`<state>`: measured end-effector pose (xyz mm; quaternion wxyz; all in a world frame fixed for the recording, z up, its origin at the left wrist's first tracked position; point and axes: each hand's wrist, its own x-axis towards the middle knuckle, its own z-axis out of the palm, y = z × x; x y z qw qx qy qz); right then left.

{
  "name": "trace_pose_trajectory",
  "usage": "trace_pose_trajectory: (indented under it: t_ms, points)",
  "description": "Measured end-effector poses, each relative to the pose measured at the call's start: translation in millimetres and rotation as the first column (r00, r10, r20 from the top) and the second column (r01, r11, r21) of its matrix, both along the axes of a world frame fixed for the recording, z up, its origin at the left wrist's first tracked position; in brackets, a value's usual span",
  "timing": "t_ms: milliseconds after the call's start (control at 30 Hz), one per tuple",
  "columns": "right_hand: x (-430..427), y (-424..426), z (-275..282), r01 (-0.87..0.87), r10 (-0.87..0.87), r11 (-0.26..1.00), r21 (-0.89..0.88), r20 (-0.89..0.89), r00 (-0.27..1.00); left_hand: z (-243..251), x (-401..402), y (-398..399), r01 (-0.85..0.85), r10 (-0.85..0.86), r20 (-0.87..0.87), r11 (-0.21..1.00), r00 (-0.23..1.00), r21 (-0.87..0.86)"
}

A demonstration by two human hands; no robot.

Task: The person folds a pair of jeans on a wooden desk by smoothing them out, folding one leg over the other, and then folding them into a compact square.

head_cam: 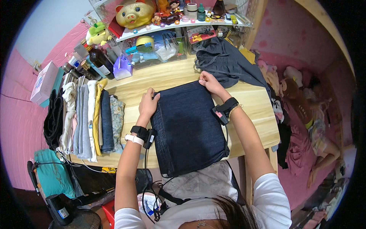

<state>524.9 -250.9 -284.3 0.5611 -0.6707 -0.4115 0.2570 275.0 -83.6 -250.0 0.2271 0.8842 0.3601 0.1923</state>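
A dark blue denim garment (188,128), folded into a broad panel, lies on the wooden table (251,114) in front of me, its near end reaching past the table's front edge. My left hand (149,103) pinches its far left corner between thumb and fingers. At the far right corner, my right hand (211,83) grips the edge the same way. Both wrists carry black straps with small cabled devices. Left of the denim stands a row of folded clothes (85,120), with a floral piece (117,123) closest to it. A crumpled dark grey garment (220,60) lies beyond my right hand.
Behind are a clear organizer box (160,60), a purple tissue pack (123,68), bottles (98,60) and a white shelf (171,26) with a gold piggy bank (135,14). At right, another person (320,134) lies on a pink bed (297,183). A black fan (74,217) stands lower left.
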Motion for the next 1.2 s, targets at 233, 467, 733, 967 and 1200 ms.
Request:
trace_pose_trajectory:
  t_ms: [233, 467, 733, 967, 1200]
  points:
    - [-30.9, -7.3, 29.1, 0.096, -0.074, 0.993, -0.062, 0.291, 0.954, -3.7, -0.9, 7.3, 0.001, 0.004, 0.042, 0.995, 0.999, -0.102]
    - [-89.8, -35.9, 44.9, 0.067, 0.154, 0.969, -0.236, 0.796, 0.585, 38.7, -11.6, -43.9, 0.268, -0.288, 0.028, 0.919, 0.957, 0.289]
    - [-73.8, -57.4, 29.7, 0.092, 0.28, 0.841, -0.533, 0.575, 0.769, 21.7, -15.7, -56.8, 0.237, -0.192, -0.338, 0.967, 0.921, 0.096]
    - [-56.5, -96.0, 38.7, 0.073, 0.14, 0.884, -0.461, 0.411, 0.901, 30.2, -19.2, -60.6, 0.13, -0.069, -0.337, 0.978, 0.939, 0.162]
    - [-103.0, -60.7, 33.8, 0.068, 0.253, 0.905, -0.42, 0.66, 0.707, 27.0, -24.1, -75.5, 0.368, -0.296, -0.342, 0.915, 0.892, 0.169]
